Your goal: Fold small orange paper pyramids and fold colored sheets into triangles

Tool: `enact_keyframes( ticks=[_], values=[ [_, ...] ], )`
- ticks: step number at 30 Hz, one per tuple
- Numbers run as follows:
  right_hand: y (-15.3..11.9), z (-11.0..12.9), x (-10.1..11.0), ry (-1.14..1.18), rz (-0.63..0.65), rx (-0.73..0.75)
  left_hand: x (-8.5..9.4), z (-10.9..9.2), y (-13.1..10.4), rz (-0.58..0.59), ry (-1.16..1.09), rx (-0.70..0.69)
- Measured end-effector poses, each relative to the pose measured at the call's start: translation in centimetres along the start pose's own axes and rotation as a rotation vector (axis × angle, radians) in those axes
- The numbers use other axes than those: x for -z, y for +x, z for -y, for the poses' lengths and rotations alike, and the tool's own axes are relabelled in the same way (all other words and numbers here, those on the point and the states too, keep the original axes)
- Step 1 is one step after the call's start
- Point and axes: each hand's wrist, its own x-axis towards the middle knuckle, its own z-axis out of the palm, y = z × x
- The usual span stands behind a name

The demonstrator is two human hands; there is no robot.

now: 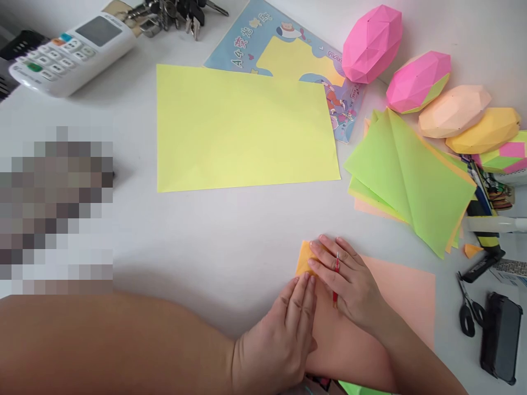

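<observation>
My left hand [284, 334] presses its fingertips, held close together, onto the lower edge of a small piece of orange paper [303, 259]. Flat across the same paper from the right lie the fingers of my right hand [349, 282]. A thin red tool [335, 299] with a pointed metal tip is tucked between the right fingers. Most of the orange paper is hidden under both hands. Beneath them a peach sheet [407, 296] lies on the white table.
Ahead lie a yellow sheet [247, 129] and a blue printed paper pack [234, 49]. Green sheets [415, 175] and faceted paper shapes [373, 44] sit at right, with scissors [467, 312] and a black phone-like object [501, 337]. A card terminal [74, 55] and keys [168, 13] occupy the upper left.
</observation>
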Motion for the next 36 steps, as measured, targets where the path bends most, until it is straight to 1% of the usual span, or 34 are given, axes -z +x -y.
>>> enact_keyframes(
  ticks=[11, 24, 36],
  values=[
    [0.33, 0.26, 0.16, -0.033, -0.010, 0.008, 0.28, -0.04, -0.28, 0.019, 0.022, 0.042],
    [0.30, 0.66, 0.01, -0.013, -0.049, 0.016, 0.30, -0.23, -0.14, 0.038, 0.116, 0.041],
    [0.13, 0.44, -0.01, 0.006, -0.036, 0.007, 0.16, -0.34, -0.26, 0.042, 0.192, -0.046]
  ],
)
